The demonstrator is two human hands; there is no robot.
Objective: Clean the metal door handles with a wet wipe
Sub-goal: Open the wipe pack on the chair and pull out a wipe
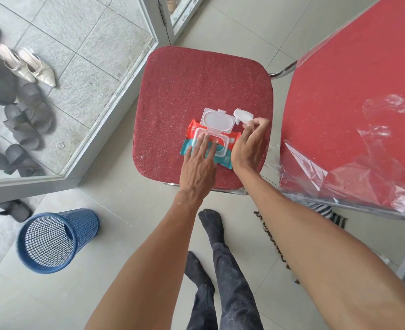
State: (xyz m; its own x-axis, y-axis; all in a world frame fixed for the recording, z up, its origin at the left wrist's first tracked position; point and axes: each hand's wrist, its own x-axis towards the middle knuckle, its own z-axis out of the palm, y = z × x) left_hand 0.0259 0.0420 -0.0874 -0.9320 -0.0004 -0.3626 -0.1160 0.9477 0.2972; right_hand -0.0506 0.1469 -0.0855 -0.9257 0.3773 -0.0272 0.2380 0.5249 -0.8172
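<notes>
Pale floor tiles surround a dark red cushioned chair seat, where a red-and-teal wet wipe pack lies with its white plastic lid flipped open. Her left hand presses flat on the pack, fingers spread. Her right hand pinches a white wet wipe just beside the lid. A blue mesh bin stands nearby.

Both bare forearms reach up from the bottom of the frame toward its centre. The left hand lies flat, fingers spread forward. The right hand pinches, fingertips together above.
</notes>
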